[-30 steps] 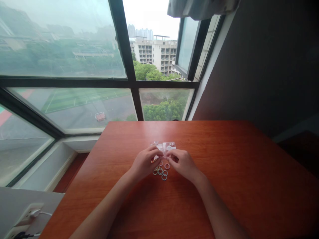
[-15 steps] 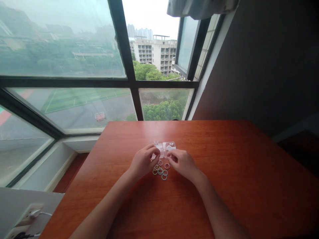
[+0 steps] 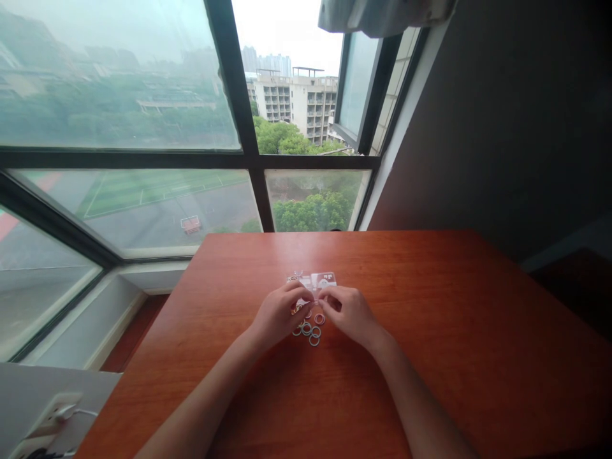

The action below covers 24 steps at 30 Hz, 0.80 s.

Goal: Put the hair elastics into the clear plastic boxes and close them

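Over the table, my left hand [image 3: 280, 310] is closed in a pinch, its thumb and forefinger reaching toward my right hand [image 3: 348, 310]. That hand is pinched too, and the fingertips of both nearly meet. Something small and pinkish shows between them, too tiny to name. Just behind the fingers lies a clear plastic box [image 3: 327, 278], its left part mostly covered by my left hand. Several small coloured rings, like elastic hair ties [image 3: 314, 335], lie loose and overlapping in front of the box. Some of them are hidden under my left hand.
The reddish-brown wooden table [image 3: 430, 306] stretches to both sides and ends at a window frame [image 3: 315, 162]. One window sash [image 3: 356, 89] is tilted outward. At lower left, a wall socket [image 3: 52, 417] has plugs and a cable in it.
My left hand has moved right, its fingertips now close to those of my right hand. My right hand has barely shifted. Box and loose rings stay where they were.
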Each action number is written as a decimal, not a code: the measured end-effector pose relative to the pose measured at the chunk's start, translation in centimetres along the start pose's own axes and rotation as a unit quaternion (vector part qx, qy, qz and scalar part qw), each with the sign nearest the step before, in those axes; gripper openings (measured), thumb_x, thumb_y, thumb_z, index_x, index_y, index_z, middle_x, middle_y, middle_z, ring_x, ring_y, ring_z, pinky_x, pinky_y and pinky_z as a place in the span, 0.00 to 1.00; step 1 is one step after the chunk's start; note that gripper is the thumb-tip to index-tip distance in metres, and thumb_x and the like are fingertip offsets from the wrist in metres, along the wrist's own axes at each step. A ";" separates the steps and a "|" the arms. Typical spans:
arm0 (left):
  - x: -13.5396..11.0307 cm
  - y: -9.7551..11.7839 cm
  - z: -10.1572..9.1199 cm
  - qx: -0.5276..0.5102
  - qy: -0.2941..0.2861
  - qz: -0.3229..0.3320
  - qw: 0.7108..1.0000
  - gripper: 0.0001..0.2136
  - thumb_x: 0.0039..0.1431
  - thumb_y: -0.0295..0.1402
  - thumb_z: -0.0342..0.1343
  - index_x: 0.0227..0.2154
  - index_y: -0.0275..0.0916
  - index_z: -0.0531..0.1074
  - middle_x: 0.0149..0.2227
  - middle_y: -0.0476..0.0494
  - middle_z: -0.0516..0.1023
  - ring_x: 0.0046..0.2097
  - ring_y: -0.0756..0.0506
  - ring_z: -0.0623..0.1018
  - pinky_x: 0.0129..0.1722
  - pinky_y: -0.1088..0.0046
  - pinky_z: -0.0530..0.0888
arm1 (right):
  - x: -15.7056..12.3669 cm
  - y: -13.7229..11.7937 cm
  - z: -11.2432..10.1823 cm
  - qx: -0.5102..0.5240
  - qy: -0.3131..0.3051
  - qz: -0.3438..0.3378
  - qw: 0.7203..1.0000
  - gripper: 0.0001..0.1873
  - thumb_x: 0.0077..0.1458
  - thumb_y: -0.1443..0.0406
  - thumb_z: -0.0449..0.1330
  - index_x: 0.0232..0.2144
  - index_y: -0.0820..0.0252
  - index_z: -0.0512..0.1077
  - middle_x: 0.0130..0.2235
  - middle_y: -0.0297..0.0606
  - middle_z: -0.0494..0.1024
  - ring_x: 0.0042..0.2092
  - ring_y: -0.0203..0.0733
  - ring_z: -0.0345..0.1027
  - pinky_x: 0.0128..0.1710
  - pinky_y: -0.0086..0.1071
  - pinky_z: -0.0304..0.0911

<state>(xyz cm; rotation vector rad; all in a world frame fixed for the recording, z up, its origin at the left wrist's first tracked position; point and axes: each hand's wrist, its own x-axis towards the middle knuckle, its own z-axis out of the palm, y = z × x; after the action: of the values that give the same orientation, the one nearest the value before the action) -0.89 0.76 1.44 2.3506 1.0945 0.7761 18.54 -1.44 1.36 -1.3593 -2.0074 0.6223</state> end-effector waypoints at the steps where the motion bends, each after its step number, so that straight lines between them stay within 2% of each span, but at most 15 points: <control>1: 0.0 0.0 0.0 -0.002 0.001 0.000 1.000 0.05 0.60 0.32 0.52 0.33 0.39 0.73 0.33 0.47 0.72 0.29 0.52 0.68 0.31 0.77 0.66 | 0.0 0.0 0.0 0.004 -0.001 0.000 1.000 0.05 0.56 0.66 0.57 0.32 0.57 0.74 0.25 0.31 0.74 0.27 0.34 0.65 0.30 0.25 0.56; 12: 0.3 0.0 -0.7 -0.018 0.008 -0.016 1.000 0.06 0.58 0.30 0.51 0.28 0.38 0.72 0.29 0.48 0.71 0.29 0.51 0.67 0.29 0.77 0.65 | 0.0 -0.2 0.0 -0.009 -0.003 -0.004 1.000 0.07 0.57 0.63 0.57 0.30 0.58 0.74 0.26 0.32 0.75 0.27 0.34 0.64 0.29 0.26 0.55; 16: 0.7 -0.7 -0.8 0.008 0.042 -0.032 0.999 0.06 0.58 0.30 0.52 0.28 0.38 0.72 0.28 0.48 0.71 0.28 0.51 0.67 0.29 0.77 0.64 | 0.1 0.1 0.0 -0.018 -0.012 0.001 1.000 0.07 0.58 0.64 0.56 0.33 0.57 0.74 0.28 0.32 0.76 0.29 0.34 0.66 0.31 0.26 0.55; 20: 1.3 -1.3 -0.8 0.067 0.088 -0.057 0.992 0.06 0.58 0.31 0.52 0.30 0.39 0.72 0.29 0.48 0.72 0.28 0.51 0.68 0.29 0.76 0.64 | 0.1 0.4 0.1 -0.054 -0.039 0.030 0.997 0.06 0.56 0.65 0.57 0.31 0.56 0.74 0.29 0.33 0.77 0.30 0.35 0.67 0.31 0.26 0.54; 24: 2.0 -1.8 -0.9 0.113 0.096 -0.071 0.986 0.06 0.58 0.33 0.53 0.31 0.40 0.74 0.29 0.48 0.73 0.29 0.50 0.70 0.29 0.75 0.63 | -0.1 0.2 0.0 -0.075 -0.087 0.046 0.992 0.04 0.54 0.66 0.59 0.29 0.54 0.75 0.28 0.31 0.77 0.29 0.34 0.66 0.28 0.26 0.51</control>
<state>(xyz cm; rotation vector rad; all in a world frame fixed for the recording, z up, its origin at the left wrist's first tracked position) -1.38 3.52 1.64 2.3830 1.4846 0.8817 18.67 -1.51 1.20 -1.5405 -2.1766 0.6618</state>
